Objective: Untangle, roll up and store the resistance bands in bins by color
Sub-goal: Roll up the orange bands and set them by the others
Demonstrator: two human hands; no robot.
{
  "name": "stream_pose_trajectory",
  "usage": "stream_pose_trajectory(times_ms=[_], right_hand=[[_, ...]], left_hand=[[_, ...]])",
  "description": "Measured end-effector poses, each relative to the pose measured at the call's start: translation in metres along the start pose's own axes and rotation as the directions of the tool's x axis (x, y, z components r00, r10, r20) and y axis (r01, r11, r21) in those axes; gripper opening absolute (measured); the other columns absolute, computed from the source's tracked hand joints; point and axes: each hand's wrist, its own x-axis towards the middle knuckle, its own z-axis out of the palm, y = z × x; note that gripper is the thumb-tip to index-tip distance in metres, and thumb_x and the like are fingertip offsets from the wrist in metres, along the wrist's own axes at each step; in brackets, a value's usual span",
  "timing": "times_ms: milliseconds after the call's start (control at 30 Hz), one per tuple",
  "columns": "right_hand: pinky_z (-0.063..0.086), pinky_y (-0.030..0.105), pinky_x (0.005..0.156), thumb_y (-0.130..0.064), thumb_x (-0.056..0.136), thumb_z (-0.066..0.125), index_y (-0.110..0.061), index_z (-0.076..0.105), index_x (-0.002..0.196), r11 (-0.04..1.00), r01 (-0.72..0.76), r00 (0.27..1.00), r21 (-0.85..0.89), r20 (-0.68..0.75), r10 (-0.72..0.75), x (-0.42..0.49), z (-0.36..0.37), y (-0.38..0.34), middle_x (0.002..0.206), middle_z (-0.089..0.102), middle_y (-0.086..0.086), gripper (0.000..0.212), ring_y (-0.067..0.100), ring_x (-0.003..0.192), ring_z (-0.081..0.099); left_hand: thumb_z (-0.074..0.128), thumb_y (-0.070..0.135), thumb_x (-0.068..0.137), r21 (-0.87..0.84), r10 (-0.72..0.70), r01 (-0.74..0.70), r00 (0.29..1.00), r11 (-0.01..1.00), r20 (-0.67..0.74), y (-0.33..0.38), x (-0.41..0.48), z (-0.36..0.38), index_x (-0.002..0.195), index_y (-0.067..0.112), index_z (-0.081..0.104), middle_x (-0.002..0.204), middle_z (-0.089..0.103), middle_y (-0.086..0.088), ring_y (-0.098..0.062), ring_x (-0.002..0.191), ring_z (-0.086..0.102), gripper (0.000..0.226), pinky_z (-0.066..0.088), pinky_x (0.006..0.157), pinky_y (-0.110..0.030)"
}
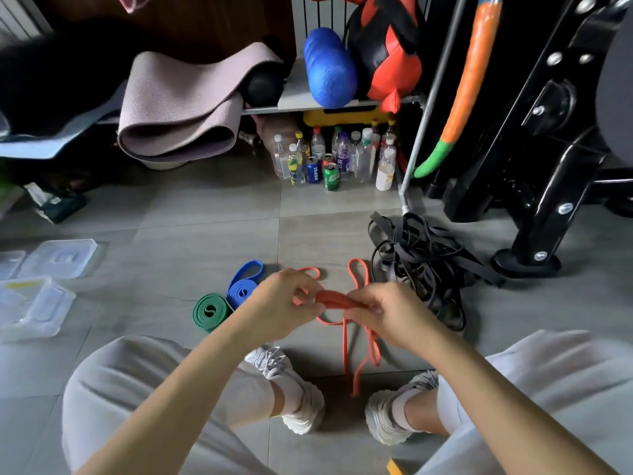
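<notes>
Over grey tiles (205, 214), orange band (331, 298) seems partly rolled.

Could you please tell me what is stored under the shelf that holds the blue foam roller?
Under the shelf stand plastic bottles and drink cans on the floor, with a yellow object above them. What lies further back is covered.
</notes>
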Motion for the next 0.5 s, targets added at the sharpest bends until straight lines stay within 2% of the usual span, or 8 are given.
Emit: stream_pose_trajectory(times_ms=[67,133,200,267,367,500], right_hand=[[0.040,0.033,0.064,-0.032,0.086,0.060,-0.020,0.068,0.084,0.965,0.098,0.990,-0.241,0.126,-0.069,-0.001,0.005,-0.002,0.068,0.058,-0.001,0.015,0.021,0.073,0.060],[0.032,0.030,0.068,-0.032,0.089,0.053,-0.015,0.067,0.088,0.924,0.155,0.977,-0.350,0.194,-0.090,-0.002,0.011,-0.010,0.077,0.057,-0.001,0.022,0.021,0.082,0.057],[0.032,0.030,0.066,-0.032,0.088,0.048,-0.013,0.067,0.087,0.911,0.170,0.977,-0.375,0.185,-0.107,-0.002,0.015,-0.014,0.078,0.058,0.003,0.028,0.024,0.082,0.057],[0.038,0.032,0.063,-0.034,0.086,0.051,-0.015,0.068,0.083,0.922,0.176,0.981,-0.345,0.145,-0.133,-0.003,0.015,-0.013,0.074,0.059,0.001,0.026,0.026,0.078,0.058],[0.046,0.035,0.066,-0.034,0.086,0.058,-0.020,0.069,0.087,0.957,0.158,0.985,-0.244,0.112,-0.134,-0.006,0.011,-0.011,0.074,0.055,-0.009,0.017,0.023,0.078,0.058],[0.048,0.034,0.066,-0.027,0.083,0.069,-0.018,0.070,0.090,0.991,0.093,0.995,-0.092,0.026,-0.091,-0.010,0.006,-0.009,0.074,0.062,-0.005,0.011,0.012,0.068,0.056]], left_hand=[[0.071,0.024,0.077,0.275,0.041,-0.036,0.999,0.961,-0.013,0.001,-0.006,0.007,0.110,0.013,0.065,0.091,0.048,0.010,-0.016,0.089,0.051,0.035,0.035,0.074,-0.018],[0.068,0.033,0.079,0.357,0.093,-0.086,0.996,0.930,-0.003,0.009,-0.012,0.013,0.123,0.019,0.058,0.110,0.050,0.004,-0.017,0.106,0.050,0.047,0.038,0.085,-0.022],[0.062,0.033,0.083,0.431,0.094,-0.112,0.994,0.895,0.063,0.012,-0.014,0.021,0.119,0.020,0.059,0.115,0.055,0.002,-0.019,0.109,0.053,0.038,0.043,0.087,-0.027],[0.056,0.031,0.085,0.513,0.079,-0.111,0.993,0.851,0.083,0.010,-0.014,0.027,0.106,0.019,0.062,0.107,0.059,0.000,-0.021,0.102,0.056,0.024,0.045,0.083,-0.031],[0.057,0.030,0.084,0.443,0.069,-0.075,0.997,0.893,0.031,0.006,-0.016,0.031,0.100,0.020,0.064,0.098,0.060,0.002,-0.019,0.093,0.057,0.020,0.045,0.076,-0.028],[0.065,0.024,0.078,0.290,0.113,-0.092,0.992,0.953,-0.055,0.009,-0.020,0.025,0.088,0.024,0.067,0.069,0.049,0.011,-0.009,0.067,0.050,0.009,0.033,0.056,-0.014]])
